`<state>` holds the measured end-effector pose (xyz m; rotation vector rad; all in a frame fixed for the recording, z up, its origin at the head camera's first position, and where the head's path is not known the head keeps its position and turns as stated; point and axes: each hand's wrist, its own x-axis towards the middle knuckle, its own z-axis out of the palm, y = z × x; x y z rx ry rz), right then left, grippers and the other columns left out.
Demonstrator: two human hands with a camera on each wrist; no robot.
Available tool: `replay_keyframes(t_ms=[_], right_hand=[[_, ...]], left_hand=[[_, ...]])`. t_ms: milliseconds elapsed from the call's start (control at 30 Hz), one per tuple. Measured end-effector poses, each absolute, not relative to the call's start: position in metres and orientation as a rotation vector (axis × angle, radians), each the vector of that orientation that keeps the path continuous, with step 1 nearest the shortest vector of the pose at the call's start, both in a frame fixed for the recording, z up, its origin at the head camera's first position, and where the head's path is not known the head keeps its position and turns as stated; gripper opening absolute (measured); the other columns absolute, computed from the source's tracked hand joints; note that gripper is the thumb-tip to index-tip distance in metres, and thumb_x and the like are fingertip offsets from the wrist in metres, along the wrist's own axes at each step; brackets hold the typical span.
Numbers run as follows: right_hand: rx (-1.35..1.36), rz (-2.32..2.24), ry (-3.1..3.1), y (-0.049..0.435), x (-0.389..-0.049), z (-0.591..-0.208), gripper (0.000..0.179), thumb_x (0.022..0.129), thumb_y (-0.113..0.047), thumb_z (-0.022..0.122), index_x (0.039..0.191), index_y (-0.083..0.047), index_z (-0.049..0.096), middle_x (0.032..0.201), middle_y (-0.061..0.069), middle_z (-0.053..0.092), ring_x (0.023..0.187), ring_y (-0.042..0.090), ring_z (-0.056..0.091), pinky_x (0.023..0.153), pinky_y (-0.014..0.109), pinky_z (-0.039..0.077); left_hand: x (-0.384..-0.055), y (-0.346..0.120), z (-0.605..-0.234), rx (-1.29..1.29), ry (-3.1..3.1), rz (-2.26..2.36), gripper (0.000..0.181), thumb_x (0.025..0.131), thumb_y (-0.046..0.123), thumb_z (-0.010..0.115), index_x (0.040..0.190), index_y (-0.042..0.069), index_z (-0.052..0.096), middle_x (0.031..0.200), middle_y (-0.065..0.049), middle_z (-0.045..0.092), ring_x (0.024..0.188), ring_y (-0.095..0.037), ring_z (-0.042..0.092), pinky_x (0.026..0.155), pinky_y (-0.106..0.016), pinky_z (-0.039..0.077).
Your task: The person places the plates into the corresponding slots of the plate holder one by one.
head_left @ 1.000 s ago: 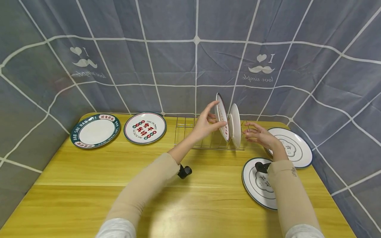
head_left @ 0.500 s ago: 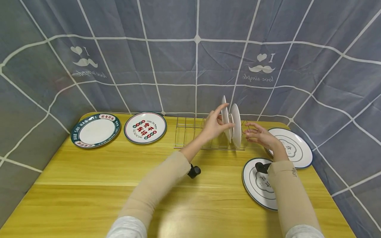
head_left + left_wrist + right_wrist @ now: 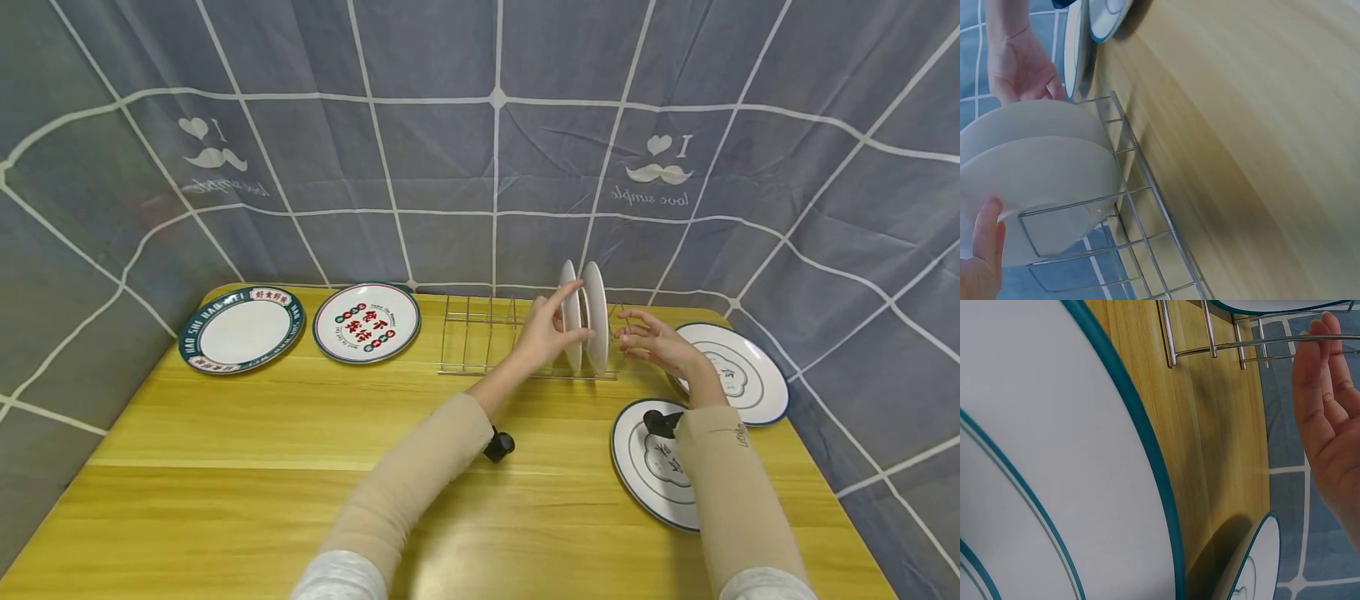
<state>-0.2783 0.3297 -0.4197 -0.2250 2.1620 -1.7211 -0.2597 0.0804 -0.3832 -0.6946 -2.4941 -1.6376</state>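
Note:
Two white plates stand upright side by side in a wire dish rack (image 3: 461, 372). My left hand (image 3: 538, 337) holds the left plate (image 3: 571, 310), with thumb and fingers reaching round its edge in the head view. The left wrist view shows fingertips (image 3: 989, 228) against the pale underside of this plate (image 3: 1047, 165). Close beside it, to the right, is the other plate (image 3: 597, 321). My right hand (image 3: 658, 343) stays at the rack's right end, fingers loosely bent. In the right wrist view, the fingertips of that hand (image 3: 1332, 419) are right at the rack's end wire (image 3: 1235, 345).
On the wooden table's left lie a green-rimmed plate (image 3: 243, 329) and a plate with red lettering (image 3: 366, 323). Two blue-rimmed plates, a far one (image 3: 750, 379) and a near one (image 3: 645, 475), lie right, beside and beneath my right arm. A grey curtain (image 3: 450, 167) hangs behind.
My left hand has moved right and down with its plate. The plate has gone from tilted to nearly upright, close to the other plate. My right hand has stayed in place.

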Motion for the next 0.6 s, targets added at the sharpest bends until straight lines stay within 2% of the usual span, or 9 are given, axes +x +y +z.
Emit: replay_keyframes(t_ms=[200,400,600], right_hand=[[-0.241,-1.729,2.151,0.332,-0.279,-0.42,0.044,0.094,-0.009,0.05,0.133,-0.01,0.029,0.112,0.005,0.052,0.103,0.024,0.053,0.087,0.03,0.047],[-0.239,-1.733,2.142,0.331,-0.279,-0.42,0.046,0.094,-0.009,0.051,0.133,-0.009,0.028,0.109,0.003,0.053,0.103,0.024,0.053,0.087,0.029,0.047],[-0.236,-1.729,2.15,0.33,-0.278,-0.419,0.041,0.094,-0.009,0.05,0.13,-0.013,0.032,0.107,0.0,0.054,0.102,0.02,0.054,0.09,0.034,0.046]], left_hand=[[-0.258,0.081,-0.386,-0.71,-2.486,-1.648,0.072,0.077,0.019,0.074,0.139,0.021,0.038,0.092,-0.016,0.043,0.081,-0.033,0.049,0.054,-0.014,0.035],[-0.256,0.078,-0.385,-0.713,-2.516,-1.656,0.073,0.079,0.023,0.072,0.142,0.023,0.034,0.099,-0.022,0.044,0.084,-0.033,0.048,0.055,-0.015,0.036],[-0.251,0.066,-0.382,-0.733,-2.555,-1.659,0.078,0.082,0.03,0.068,0.146,0.027,0.022,0.114,-0.02,0.047,0.093,-0.031,0.054,0.066,-0.02,0.047]])
